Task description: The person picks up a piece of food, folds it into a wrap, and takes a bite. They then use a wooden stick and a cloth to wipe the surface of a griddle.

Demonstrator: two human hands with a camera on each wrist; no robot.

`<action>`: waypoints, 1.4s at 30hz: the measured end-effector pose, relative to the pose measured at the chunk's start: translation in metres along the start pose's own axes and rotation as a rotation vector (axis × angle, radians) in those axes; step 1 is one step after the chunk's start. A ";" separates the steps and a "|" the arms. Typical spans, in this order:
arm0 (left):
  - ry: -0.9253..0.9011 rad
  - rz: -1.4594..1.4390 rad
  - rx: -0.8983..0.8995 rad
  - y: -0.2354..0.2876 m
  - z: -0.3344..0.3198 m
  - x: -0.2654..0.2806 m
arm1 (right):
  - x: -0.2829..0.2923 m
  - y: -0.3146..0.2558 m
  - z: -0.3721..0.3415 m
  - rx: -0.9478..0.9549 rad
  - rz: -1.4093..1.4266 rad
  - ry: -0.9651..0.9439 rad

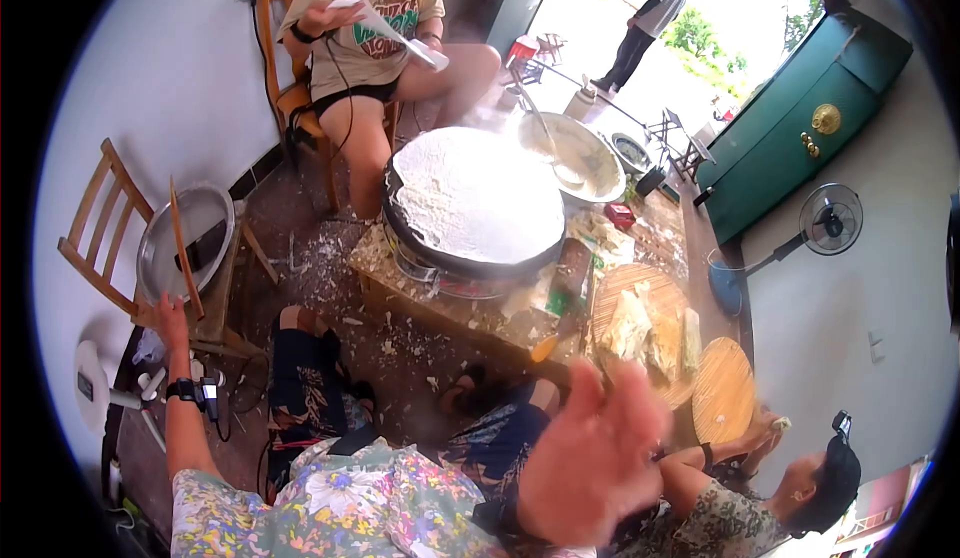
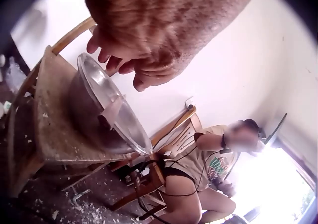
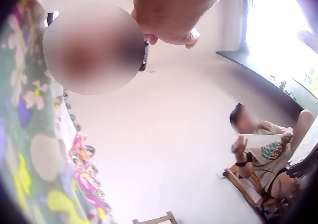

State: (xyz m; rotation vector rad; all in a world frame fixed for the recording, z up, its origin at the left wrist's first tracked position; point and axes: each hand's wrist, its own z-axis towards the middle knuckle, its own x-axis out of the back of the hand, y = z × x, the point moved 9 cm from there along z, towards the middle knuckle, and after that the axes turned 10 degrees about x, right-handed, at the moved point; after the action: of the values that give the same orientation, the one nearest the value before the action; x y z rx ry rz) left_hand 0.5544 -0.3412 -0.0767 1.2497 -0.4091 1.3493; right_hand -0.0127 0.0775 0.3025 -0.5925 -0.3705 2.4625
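Observation:
My left hand [image 1: 172, 326] reaches toward a chair at the left. Its fingers are loosely extended at the rim of a metal basin [image 1: 150, 258], close to the lower end of a long wooden stick [image 1: 186, 248] lying across it. In the left wrist view the hand [image 2: 144, 40] hovers above the basin [image 2: 126, 127], with nothing in its fingers. Raised close to the head camera, my right hand [image 1: 600, 453] is blurred, its fingers parted and holding nothing. A round black griddle [image 1: 480, 263] bears a white sheet of batter [image 1: 480, 188] and gives off steam.
A bowl of batter [image 1: 610, 183] with a ladle [image 1: 540, 123] stands beyond the griddle. Round wooden boards [image 1: 725, 393] and folded flat sheets [image 1: 635, 333] lie at the right. A seated person [image 1: 375, 38] holds white sheets; another person [image 1: 740, 488] sits at right. A fan [image 1: 830, 220] stands near the door.

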 end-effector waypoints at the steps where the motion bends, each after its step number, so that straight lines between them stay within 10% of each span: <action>1: 0.056 0.075 -0.008 -0.004 0.004 -0.004 | -0.004 0.016 0.004 -0.051 -0.038 -0.069; 5: -0.033 0.066 0.033 -0.030 0.027 -0.061 | 0.018 0.079 -0.026 -0.256 -0.380 -0.377; 8: -0.141 -0.007 0.140 -0.005 0.015 -0.050 | 0.055 0.118 -0.072 -0.663 -0.360 -0.216; 16: -0.179 -0.259 0.194 -0.049 0.064 -0.147 | 0.063 0.130 -0.082 -0.422 -0.920 -0.615; 24: 0.060 -0.289 0.063 0.031 0.018 -0.034 | 0.043 0.150 -0.116 -0.506 -0.846 -0.836; 31: -0.251 -0.589 0.237 0.059 -0.050 0.041 | 0.020 0.174 -0.119 -0.427 -0.754 -0.896; 34: 0.108 -0.650 -0.230 0.104 -0.086 0.103 | 0.003 0.184 -0.113 -0.304 -0.749 -0.924; 37: -0.280 -0.369 -0.168 0.128 -0.120 0.111 | -0.025 0.186 -0.107 -0.163 -0.749 -0.973; 40: -0.359 -0.376 -0.514 0.177 -0.162 0.136 | -0.048 0.183 -0.107 -0.085 -0.694 -0.985; 42: -0.518 -0.431 -0.363 0.177 -0.174 0.138 | -0.056 0.194 -0.108 -0.130 -0.595 -0.970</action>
State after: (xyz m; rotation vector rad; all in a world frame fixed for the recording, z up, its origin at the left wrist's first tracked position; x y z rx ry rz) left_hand 0.3654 -0.1717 0.0503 1.2762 -0.6669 0.5461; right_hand -0.0094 -0.0958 0.1533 0.6453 -0.9186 1.9702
